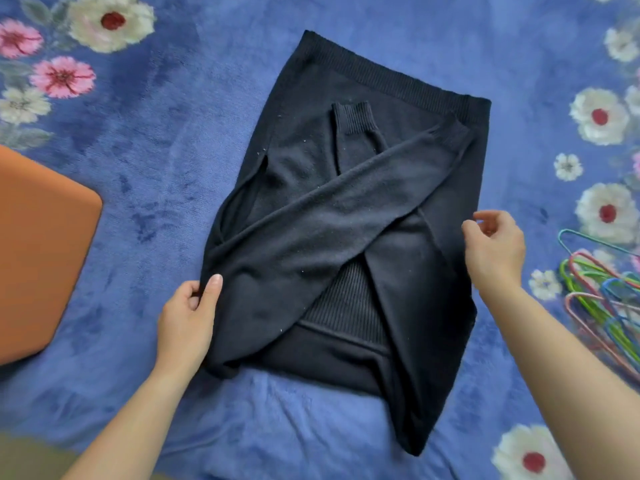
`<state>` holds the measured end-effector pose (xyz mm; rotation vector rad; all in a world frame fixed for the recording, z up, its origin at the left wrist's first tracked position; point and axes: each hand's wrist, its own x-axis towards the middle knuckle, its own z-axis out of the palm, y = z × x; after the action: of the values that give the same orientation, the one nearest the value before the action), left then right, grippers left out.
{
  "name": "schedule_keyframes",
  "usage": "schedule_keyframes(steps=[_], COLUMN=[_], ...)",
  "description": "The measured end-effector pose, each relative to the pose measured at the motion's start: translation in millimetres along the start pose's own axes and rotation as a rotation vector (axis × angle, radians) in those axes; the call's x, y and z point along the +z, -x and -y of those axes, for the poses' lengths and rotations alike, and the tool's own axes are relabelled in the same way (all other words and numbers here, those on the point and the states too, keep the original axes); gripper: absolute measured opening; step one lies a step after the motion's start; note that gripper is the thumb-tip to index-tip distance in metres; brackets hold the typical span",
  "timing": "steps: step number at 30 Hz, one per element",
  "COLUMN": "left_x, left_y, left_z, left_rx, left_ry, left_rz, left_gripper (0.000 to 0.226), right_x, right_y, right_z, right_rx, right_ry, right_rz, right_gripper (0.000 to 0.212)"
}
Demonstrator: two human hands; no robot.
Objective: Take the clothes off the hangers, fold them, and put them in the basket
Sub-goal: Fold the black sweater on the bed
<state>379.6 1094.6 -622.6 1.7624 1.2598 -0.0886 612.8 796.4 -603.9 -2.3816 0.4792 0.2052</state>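
Dark sweater [346,209], sleeves crossed, lies on a blue floral blanket [156,150], coloured hangers [595,292] piled right, orange object [38,251] left; left hand [187,317] pinches its edge, right hand [495,251] loosely curled beside it, grip unclear.

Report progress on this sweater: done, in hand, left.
Done: the dark sweater is off the hangers, flat on the blanket, sleeves crossed over its body. In hand: the left hand pinches its left edge; the right hand is at the right edge, grip unclear. Left: folding the body and putting it in a basket, not clearly in view.
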Motion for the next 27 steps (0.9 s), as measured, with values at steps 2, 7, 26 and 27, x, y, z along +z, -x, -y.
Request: schedule_keyframes(steps=[2,7,26,27], left_x=[-1,-8,-67,-69], left_y=[12,29,99,96], left_z=[-1,-4,48,30], left_rx=[0.002,-0.031,-0.210,-0.211], left_ry=[-0.005,0.023,0.091,0.168], left_rz=[0.046,0.225,0.315,0.319], left_gripper=[0.038,0.025,0.048,0.056], right_x=[-8,-17,-94,-97], right_y=[39,140,215,205], right_z=[-36,-101,-125,-121], right_rx=[0.094,0.512,0.664,0.672], right_ry=[0.016,-0.057,-0.324,-0.451], right_rz=[-0.023,0.042,0.536,0.508], right_gripper=[0.030,0.049,0.041,0.054])
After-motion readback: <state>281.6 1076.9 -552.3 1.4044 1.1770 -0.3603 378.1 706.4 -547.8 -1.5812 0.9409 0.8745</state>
